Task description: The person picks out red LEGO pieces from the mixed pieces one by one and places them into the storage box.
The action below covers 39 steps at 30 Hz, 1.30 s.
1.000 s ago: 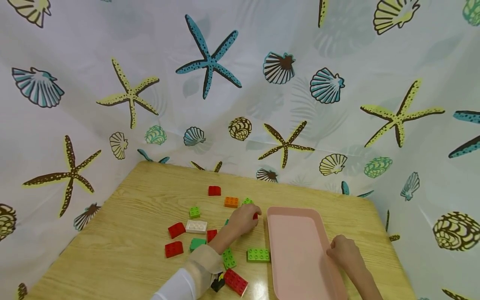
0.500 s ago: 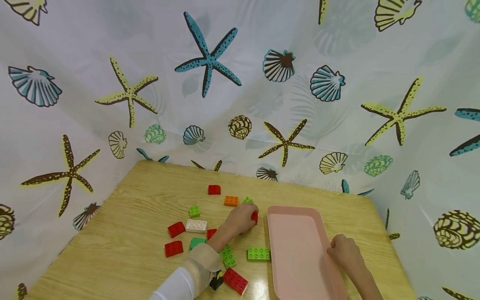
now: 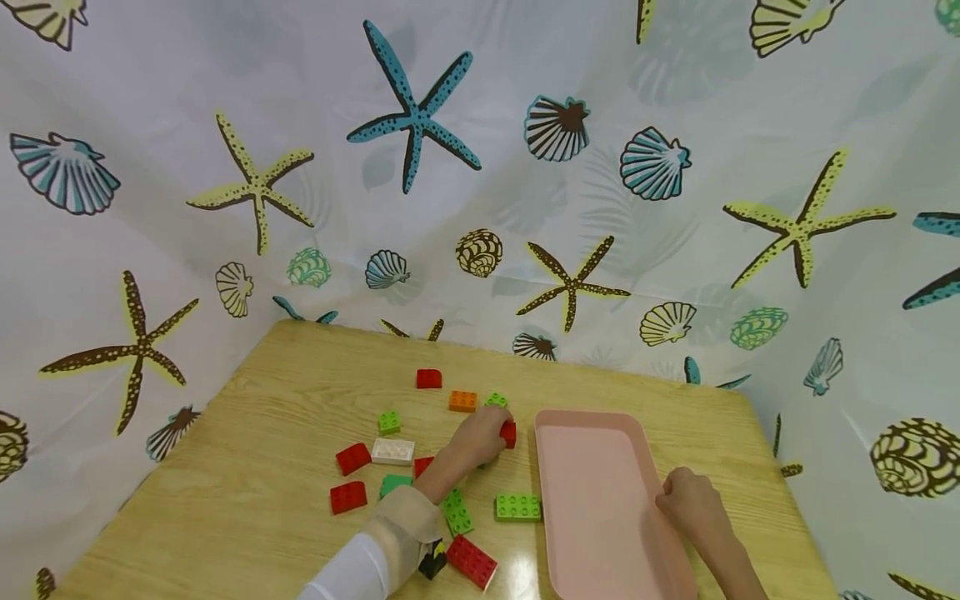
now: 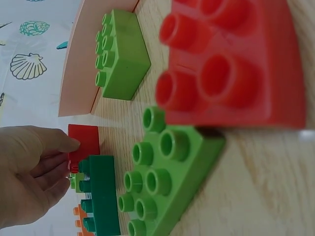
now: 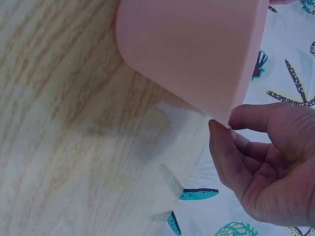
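My left hand (image 3: 480, 437) is beside the left rim of a pink tray (image 3: 592, 500), its thumb and fingertips pinching a red toy building brick (image 3: 508, 434). In the left wrist view the thumb lies against this red brick (image 4: 84, 140), next to a dark green brick (image 4: 103, 196); the fingers curl behind and are partly hidden. My right hand (image 3: 693, 504) pinches the tray's right rim between thumb and fingers; the right wrist view shows that grip on the tray's outer edge (image 5: 197, 59).
Left of the tray lie loose bricks: light green (image 3: 517, 508), red (image 3: 471, 562), white (image 3: 393, 452), orange (image 3: 462, 402) and several more. A small black piece (image 3: 432, 560) is near my left wrist. A shell-patterned curtain (image 3: 480, 167) hangs behind the wooden table (image 3: 247, 467).
My left hand has drawn slightly left, and more of the red brick shows beyond its fingers. My right hand keeps its hold on the tray rim.
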Each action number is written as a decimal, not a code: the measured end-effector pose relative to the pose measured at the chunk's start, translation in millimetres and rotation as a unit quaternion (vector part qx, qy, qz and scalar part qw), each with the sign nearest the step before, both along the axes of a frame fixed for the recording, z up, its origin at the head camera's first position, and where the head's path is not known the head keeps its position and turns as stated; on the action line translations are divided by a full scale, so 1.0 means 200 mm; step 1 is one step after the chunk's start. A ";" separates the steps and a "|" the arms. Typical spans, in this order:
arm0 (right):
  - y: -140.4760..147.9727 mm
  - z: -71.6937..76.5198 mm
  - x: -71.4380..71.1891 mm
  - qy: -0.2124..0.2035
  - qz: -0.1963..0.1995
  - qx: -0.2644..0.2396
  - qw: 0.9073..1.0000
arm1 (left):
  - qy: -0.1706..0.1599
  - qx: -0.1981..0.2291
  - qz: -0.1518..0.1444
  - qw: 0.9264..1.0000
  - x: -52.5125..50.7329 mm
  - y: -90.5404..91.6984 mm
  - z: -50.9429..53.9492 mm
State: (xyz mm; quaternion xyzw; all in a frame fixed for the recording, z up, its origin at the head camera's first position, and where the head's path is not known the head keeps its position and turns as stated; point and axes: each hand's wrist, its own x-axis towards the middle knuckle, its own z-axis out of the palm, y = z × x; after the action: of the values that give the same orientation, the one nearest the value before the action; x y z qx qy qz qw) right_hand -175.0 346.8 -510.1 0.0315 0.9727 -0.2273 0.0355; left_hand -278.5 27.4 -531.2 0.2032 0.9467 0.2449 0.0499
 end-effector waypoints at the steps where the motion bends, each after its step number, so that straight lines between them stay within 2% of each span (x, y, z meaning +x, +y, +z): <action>1: 0.00 0.00 0.00 0.002 0.001 0.000 1.000 | -0.001 0.001 0.000 1.000 0.00 0.00 0.00; 12: 0.00 0.00 0.00 0.004 -0.002 0.011 1.000 | 0.009 0.007 -0.010 1.000 0.00 0.00 0.01; 17: -0.01 0.00 -0.01 0.006 -0.002 0.012 1.000 | 0.014 0.004 -0.005 1.000 0.00 0.00 0.02; 32: -0.01 -0.01 0.00 0.008 -0.008 0.016 1.000 | 0.055 0.024 -0.036 0.998 0.01 0.06 0.12; 39: -0.02 0.00 0.01 0.005 -0.005 0.008 1.000 | 0.061 0.031 -0.053 0.996 0.02 0.11 0.16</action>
State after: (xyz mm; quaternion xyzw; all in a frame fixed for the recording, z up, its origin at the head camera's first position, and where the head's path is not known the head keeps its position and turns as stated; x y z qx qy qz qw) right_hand -173.3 343.4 -510.7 0.0355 0.9745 -0.2198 0.0292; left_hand -275.2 50.1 -499.0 0.2688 0.9280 0.2581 -0.0015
